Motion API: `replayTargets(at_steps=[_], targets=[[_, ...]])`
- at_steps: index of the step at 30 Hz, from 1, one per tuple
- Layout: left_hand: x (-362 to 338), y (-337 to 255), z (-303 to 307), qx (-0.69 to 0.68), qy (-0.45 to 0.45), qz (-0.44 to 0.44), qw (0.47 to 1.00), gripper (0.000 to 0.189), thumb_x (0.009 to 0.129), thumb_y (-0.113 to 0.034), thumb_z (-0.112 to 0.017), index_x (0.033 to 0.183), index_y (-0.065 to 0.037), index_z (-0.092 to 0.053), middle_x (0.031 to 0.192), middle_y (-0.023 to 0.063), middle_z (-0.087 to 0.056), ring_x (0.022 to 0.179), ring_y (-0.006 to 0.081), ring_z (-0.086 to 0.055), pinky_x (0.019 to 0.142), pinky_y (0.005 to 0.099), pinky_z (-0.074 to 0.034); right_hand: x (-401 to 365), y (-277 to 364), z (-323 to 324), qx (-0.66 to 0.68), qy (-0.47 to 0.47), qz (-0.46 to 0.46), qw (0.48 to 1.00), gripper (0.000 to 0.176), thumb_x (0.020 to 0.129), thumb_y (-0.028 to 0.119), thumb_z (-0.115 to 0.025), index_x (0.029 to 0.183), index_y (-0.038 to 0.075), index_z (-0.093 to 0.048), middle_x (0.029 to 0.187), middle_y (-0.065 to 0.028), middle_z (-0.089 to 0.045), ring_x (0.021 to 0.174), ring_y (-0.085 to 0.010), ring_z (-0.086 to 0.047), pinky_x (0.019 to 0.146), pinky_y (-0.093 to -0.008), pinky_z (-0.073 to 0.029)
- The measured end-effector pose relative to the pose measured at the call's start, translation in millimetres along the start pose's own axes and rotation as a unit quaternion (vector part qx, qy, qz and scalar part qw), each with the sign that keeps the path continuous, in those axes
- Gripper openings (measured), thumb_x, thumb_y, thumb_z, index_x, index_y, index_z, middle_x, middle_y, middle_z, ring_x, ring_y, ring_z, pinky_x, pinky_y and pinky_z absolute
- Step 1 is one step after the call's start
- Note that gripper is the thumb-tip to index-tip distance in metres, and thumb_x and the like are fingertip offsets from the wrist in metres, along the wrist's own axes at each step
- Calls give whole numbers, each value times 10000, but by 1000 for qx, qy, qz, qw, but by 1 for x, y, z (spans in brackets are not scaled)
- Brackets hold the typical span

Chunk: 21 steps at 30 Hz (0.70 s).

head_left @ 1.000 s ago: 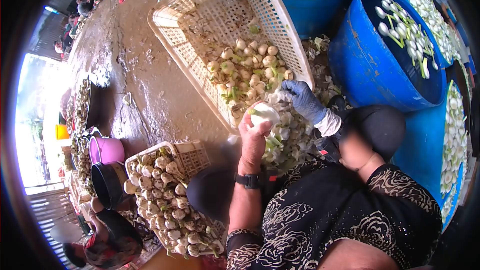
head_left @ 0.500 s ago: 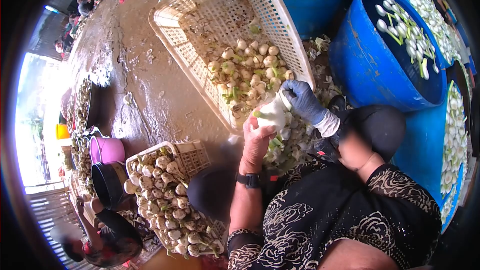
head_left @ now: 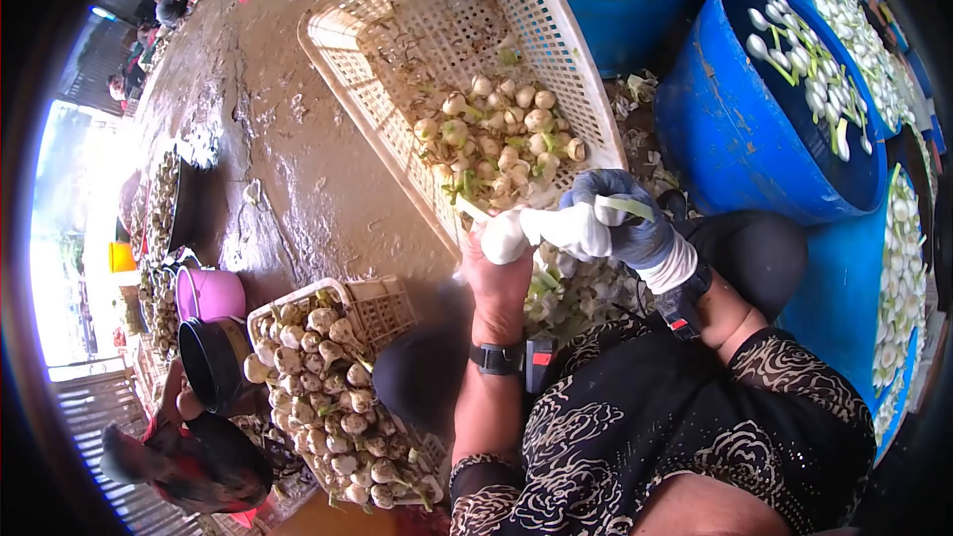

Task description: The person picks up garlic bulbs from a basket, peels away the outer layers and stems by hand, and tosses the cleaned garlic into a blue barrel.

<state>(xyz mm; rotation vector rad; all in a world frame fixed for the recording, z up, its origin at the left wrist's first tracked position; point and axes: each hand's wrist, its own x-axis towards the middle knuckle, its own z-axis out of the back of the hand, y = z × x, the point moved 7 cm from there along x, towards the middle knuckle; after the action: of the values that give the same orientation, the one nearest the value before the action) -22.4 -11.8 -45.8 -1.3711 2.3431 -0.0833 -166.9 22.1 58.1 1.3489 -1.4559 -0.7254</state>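
Note:
My left hand, bare and with a watch at the wrist, is closed around a round white onion bulb with a pale stem pointing up left. My right hand, in a grey-blue glove, has its fingers curled. A pale green stem piece sticks out from them. White wrapping on its thumb side reaches to the bulb. Just beyond my hands stands a cream slotted crate with a heap of unpeeled bulbs. Below my hands lies a pile of peelings.
On the left is a second crate full of bulbs with stems, beside a black bucket and a pink bucket. A blue tub on the right holds water and peeled bulbs. Another person sits at lower left.
My right hand has turned and moved slightly down and right, and a green stem piece now shows in it. The bulb in my left hand shows more clearly. The other person has shifted.

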Motion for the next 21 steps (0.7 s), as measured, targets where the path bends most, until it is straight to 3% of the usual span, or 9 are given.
replayTargets(at_steps=[1,3,6,7,10,12,18,19,21], targets=[[0,0,-1,-130,8,29,991,367,870,-301,-481,1020,17,-585,1018,204,-621,984,354,-580,947,472,-431,-2,-1,-10,266,26,-84,960,319,801,243,-699,945,-1,-552,901,-96,-608,813,-205,-603,716,-310,-481],[4,-11,0,-121,4,12,993,430,884,-326,-394,1017,44,-571,1060,212,-609,1046,375,-553,975,506,-408,-2,23,-27,337,105,-44,935,285,806,264,-692,858,0,-595,819,-134,-621,778,-204,-604,691,-321,-487],[-1,-17,-1,-74,-35,-22,996,351,851,-259,-530,1031,41,-568,1065,198,-613,1026,358,-578,949,459,-445,-8,7,-29,4,256,-133,958,224,779,180,-677,850,-29,-638,764,-73,-651,705,-141,-590,672,-264,-475],[-4,-29,3,127,-59,-103,985,356,861,-296,-526,1045,5,-575,1075,181,-617,1045,365,-567,914,467,-455,-14,-17,-30,-131,277,-237,922,247,756,206,-705,851,-14,-644,738,-25,-643,669,-106,-569,634,-251,-467],[-4,-47,9,574,-27,-270,773,308,862,-329,-559,1059,-92,-569,1080,134,-633,1038,340,-586,706,387,-498,-22,-69,-14,-693,270,-237,625,196,764,203,-605,871,47,-657,801,-158,-660,752,-348,-633,685,-435,-500],[-9,-44,4,616,-32,-271,739,277,851,-285,-558,1039,-82,-564,966,119,-665,843,248,-657,572,321,-505,-18,-76,6,-526,85,-73,843,329,770,78,-538,1084,74,-634,1148,-144,-602,1007,-320,-596,865,-418,-473],[0,-4,16,500,-10,28,865,181,810,-191,-517,790,-20,-571,736,111,-642,578,177,-603,479,275,-472,1,-43,-14,-660,82,96,740,325,795,199,-569,1115,200,-620,1392,-49,-431,1312,-283,-352,1068,-595,-184],[-2,-3,39,472,-90,65,874,319,874,-314,-487,869,-6,-571,718,116,-636,544,187,-600,442,254,-446,-3,-63,-9,-733,114,42,670,249,789,224,-584,1028,194,-649,1251,-72,-559,1244,-266,-448,1049,-527,-266],[-11,3,-4,401,-43,128,906,507,919,-488,-407,960,-3,-549,731,137,-639,526,195,-600,412,240,-422,-7,-80,12,-618,139,-124,764,179,796,237,-609,950,164,-666,986,-80,-667,1024,-257,-606,914,-440,-420]])
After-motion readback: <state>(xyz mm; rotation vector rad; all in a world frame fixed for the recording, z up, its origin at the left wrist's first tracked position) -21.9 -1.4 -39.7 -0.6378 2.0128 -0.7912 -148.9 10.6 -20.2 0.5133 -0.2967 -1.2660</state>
